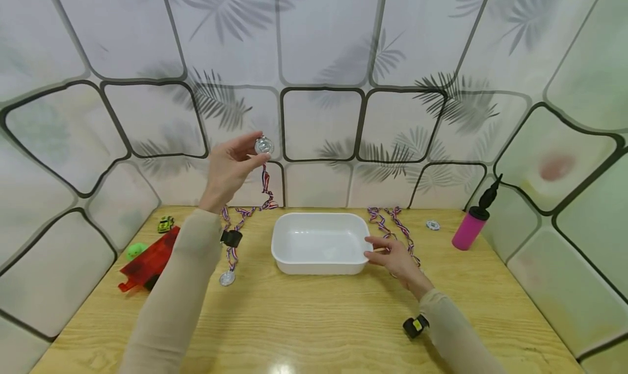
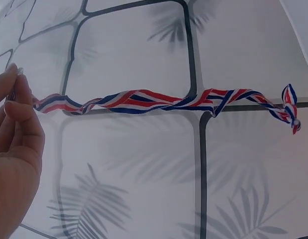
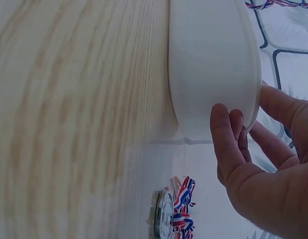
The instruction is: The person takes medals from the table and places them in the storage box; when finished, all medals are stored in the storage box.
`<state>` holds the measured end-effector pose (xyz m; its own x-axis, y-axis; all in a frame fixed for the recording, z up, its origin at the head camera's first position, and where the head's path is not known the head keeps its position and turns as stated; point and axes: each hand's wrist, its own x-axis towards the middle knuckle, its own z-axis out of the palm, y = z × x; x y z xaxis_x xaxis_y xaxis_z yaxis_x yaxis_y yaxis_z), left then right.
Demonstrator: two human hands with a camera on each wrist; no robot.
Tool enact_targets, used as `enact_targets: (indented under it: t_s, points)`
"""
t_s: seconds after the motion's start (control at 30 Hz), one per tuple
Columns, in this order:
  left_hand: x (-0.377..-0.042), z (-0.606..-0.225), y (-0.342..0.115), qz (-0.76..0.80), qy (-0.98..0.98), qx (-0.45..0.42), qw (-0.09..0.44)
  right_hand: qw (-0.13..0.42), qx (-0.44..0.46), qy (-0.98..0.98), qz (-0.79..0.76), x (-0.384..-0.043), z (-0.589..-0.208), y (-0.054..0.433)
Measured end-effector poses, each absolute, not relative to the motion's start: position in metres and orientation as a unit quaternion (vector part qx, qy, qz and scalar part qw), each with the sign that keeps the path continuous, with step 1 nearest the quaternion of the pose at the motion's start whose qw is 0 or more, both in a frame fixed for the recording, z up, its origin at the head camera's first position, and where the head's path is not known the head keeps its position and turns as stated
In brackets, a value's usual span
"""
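My left hand [image 1: 228, 169] is raised over the back left of the table and pinches a silver medal [image 1: 264, 145] between thumb and fingers. From it hangs a twisted red, white and blue ribbon [image 2: 144, 101], knotted at its far end. At the middle of the table stands a white rectangular basin [image 1: 314, 267]. My right hand [image 1: 394, 262] grips the basin's right rim, thumb and fingers on either side of its wall in the right wrist view. Just beyond that hand is another silver medal [image 3: 164, 215] with a striped ribbon [image 1: 404, 232], partly hidden by the hand.
Left of the basin lies a silver medal [image 1: 227, 278] on a ribbon [image 1: 232, 258]. Farther left are a red translucent object [image 1: 152, 259], a green toy [image 1: 136, 251] and a yellow toy car [image 1: 165, 224]. A silver disc [image 1: 433, 225] and a pink bottle [image 1: 469, 231] stand right.
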<state>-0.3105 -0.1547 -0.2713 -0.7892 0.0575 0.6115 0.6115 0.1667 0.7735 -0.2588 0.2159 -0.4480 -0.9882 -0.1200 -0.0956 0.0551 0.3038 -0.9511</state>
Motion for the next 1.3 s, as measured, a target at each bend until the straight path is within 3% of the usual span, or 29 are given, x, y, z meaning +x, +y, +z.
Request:
enact_targets:
  t_s: [0.23,0.97,1.3]
  points:
    - [-0.314,-0.279,-0.137,-0.604,-0.731,-0.249,0.196,0.072,-0.028,0.804,-0.590,-0.259,-0.449,0.218]
    - [-0.330,-0.350,-0.108,-0.528,-0.810,-0.240,0.086,0.060,-0.028,0.807,-0.586,-0.259,-0.449,0.217]
    - [-0.333,-0.380,-0.081,-0.558,-0.810,-0.180,0.021,0.053,-0.016,0.819,-0.571,-0.258,-0.449,0.218]
